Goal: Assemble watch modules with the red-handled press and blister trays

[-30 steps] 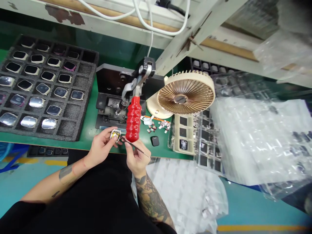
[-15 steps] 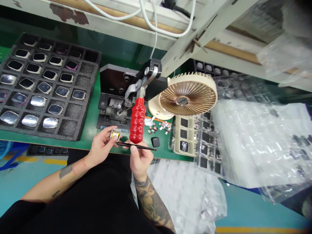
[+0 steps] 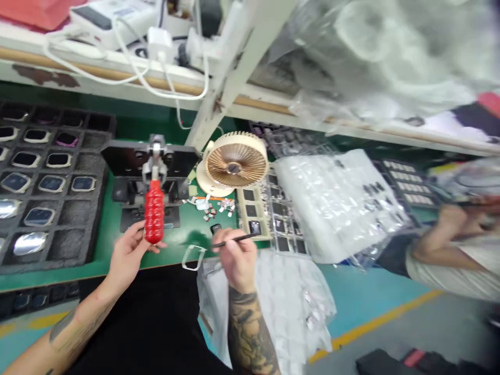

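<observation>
My left hand (image 3: 128,250) is closed in a pinch behind the red handle (image 3: 154,213) of a toggle clamp press. The watch case seen in these fingers a moment ago is now mostly hidden by that handle. Black tweezers (image 3: 244,237) lie across the fingers of my right hand (image 3: 238,255), which grips them near the table edge. Just left of their tip is a thin whitish square frame (image 3: 193,258); I cannot tell whether the tweezers touch it. A small black square piece (image 3: 215,228) sits by my right fingertips.
A grey foam tray (image 3: 72,226) of watch faces fills the left. A fan (image 3: 236,161) stands behind small loose parts (image 3: 211,211). Right of these are a cream tray (image 3: 244,208) and bagged parts (image 3: 312,208). A co-worker's arm (image 3: 441,234) is at far right.
The view has swung right. My left hand has gone behind the red handle with the watch case. My right hand has moved right with the tweezers, and the whitish frame has come into view.
</observation>
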`<act>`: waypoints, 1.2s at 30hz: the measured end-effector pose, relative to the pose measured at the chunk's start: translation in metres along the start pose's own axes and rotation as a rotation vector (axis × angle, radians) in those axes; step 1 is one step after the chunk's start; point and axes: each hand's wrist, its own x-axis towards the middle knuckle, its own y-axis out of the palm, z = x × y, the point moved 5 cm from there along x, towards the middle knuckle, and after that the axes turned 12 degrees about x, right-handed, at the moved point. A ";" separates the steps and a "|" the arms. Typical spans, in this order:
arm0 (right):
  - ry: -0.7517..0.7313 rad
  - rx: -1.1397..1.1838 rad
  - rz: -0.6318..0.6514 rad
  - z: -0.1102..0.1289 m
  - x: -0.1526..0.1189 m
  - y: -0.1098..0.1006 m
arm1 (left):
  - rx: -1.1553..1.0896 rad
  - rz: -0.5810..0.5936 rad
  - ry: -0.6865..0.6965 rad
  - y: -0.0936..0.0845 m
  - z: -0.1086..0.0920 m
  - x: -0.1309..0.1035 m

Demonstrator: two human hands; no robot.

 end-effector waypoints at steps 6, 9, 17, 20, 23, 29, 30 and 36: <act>-0.274 -0.730 -0.193 0.150 0.079 -0.102 | 0.189 0.080 0.095 0.010 0.006 -0.003; -0.407 -0.979 -0.290 0.167 0.143 -0.106 | 0.232 0.123 0.157 0.020 0.011 -0.002; -0.919 -0.976 -0.320 0.106 0.080 -0.026 | 0.262 0.060 0.220 0.018 0.011 -0.008; -0.836 -1.024 0.049 0.047 0.016 0.006 | 0.249 0.037 0.220 0.015 0.008 -0.009; -0.618 -1.198 0.382 -0.010 -0.015 0.024 | 0.263 0.025 0.208 0.013 0.008 -0.007; -0.365 -1.353 0.447 -0.032 -0.016 0.014 | 0.219 0.022 0.213 0.015 0.003 -0.003; -0.366 -1.346 0.377 -0.024 -0.015 0.007 | 0.190 0.026 0.213 0.016 0.003 -0.002; -0.428 -1.383 -0.164 0.050 -0.003 -0.065 | 0.162 0.029 0.218 0.014 0.004 -0.001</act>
